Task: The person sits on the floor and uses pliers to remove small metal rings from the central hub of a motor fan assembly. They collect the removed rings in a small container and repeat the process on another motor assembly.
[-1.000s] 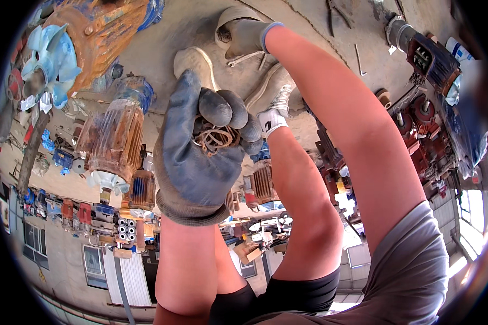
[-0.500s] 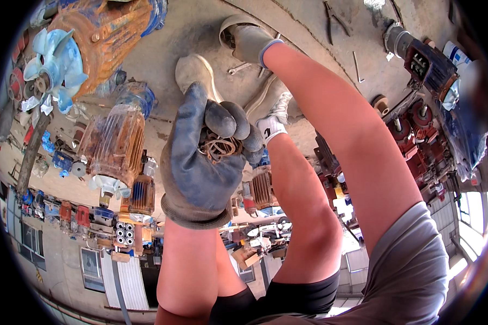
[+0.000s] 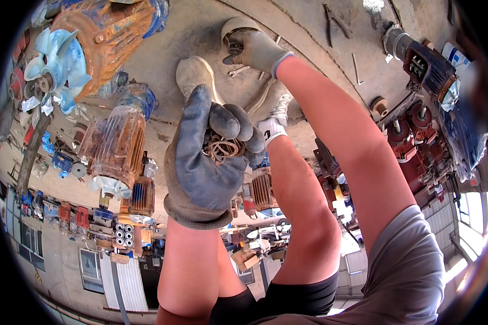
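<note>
My left hand, in a dark blue-grey work glove, is palm up with its fingers curled over a small heap of rusty metal pieces, among them rings or loops. Most of that heap is hidden by the fingers. Farther out, my right hand, in a paler glove, bends down at a round, light-coloured bowl-like container on the floor. Its fingers are curled at the rim, with dark tips over dark contents; what they grip cannot be made out. An open-end wrench lies just below that hand, next to my shoe.
On the left are a large rusty motor with a light-blue fan and a smaller rusty motor. Pliers and a hex key lie on the floor at the upper right. A dark motor and red parts stand at the right.
My right hand has drawn back and turned slightly at the bowl-like container, so its fingers show more. My left hand has barely shifted and still holds the metal pieces.
</note>
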### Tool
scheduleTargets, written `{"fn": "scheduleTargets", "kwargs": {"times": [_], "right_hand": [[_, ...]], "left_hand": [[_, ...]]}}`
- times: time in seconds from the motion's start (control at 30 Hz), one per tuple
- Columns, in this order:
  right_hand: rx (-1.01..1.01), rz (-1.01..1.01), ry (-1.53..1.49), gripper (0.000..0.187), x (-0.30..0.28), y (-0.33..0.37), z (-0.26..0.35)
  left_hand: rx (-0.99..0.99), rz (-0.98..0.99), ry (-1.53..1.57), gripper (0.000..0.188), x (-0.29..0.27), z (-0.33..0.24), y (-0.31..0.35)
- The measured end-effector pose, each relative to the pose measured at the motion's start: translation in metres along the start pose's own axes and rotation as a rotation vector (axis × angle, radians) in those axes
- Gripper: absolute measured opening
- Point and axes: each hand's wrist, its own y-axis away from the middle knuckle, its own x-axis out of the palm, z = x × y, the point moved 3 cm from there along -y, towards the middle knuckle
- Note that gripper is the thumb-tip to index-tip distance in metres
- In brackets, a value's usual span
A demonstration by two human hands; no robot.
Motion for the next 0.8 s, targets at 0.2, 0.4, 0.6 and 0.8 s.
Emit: {"fn": "scheduleTargets", "kwargs": {"times": [0.2,0.4,0.6,0.8], "right_hand": [[0.066,-0.179,-0.134,0.068,0.002,0.025,-0.002],[0.054,-0.423,-0.254,0.054,0.009,0.054,-0.001],[-0.013,-0.504,-0.225,0.033,0.006,0.105,0.039],[-0.029,-0.567,-0.207,0.027,0.003,0.129,0.054]], "left_hand": [[-0.011,-0.011,0.010,0.053,0.001,0.000,0.000],[0.033,-0.058,0.003,0.049,-0.006,0.002,0.000],[0.100,-0.141,0.105,0.042,-0.012,-0.002,-0.002],[0.099,-0.094,0.162,0.037,-0.012,-0.003,-0.005]]}}
